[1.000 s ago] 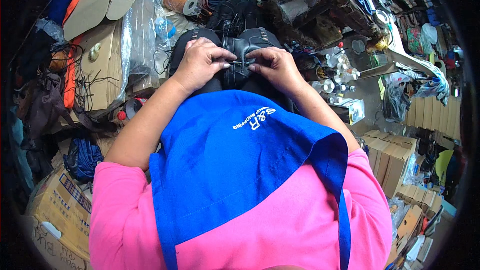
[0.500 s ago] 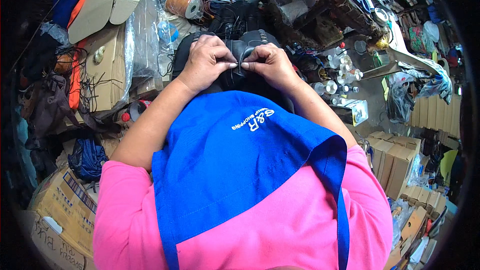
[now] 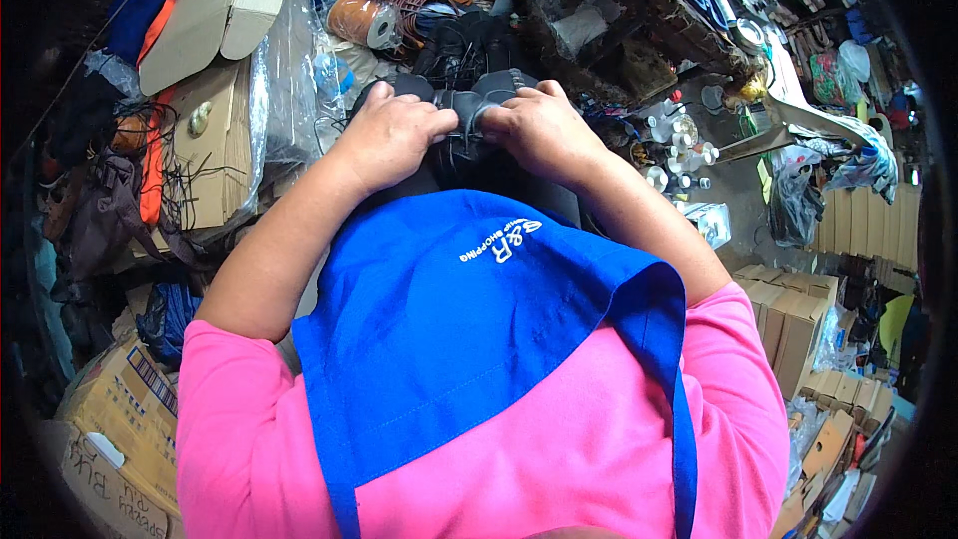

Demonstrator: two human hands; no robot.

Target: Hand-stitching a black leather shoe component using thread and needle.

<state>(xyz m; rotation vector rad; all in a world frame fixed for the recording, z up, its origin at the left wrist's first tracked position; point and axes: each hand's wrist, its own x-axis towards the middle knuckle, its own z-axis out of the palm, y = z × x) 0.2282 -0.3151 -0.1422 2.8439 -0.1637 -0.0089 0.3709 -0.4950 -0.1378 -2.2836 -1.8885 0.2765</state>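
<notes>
The single head camera looked steeply down from above the person's chest, close over the blue apron [image 3: 469,339]. It faced forward past the apron to cluttered boxes beyond; its fisheye rim bent edges.

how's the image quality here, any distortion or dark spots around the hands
Head view: strong fisheye bending, with a black rim and dim corners; the cardboard boxes curve near the edge. The left hand and right hand are evenly lit and fairly sharp, but the dark shoe they grip loses detail in shadow.

Even, soft daylight; sharp centre; strong fisheye bending, dark vignette at rim.
</notes>
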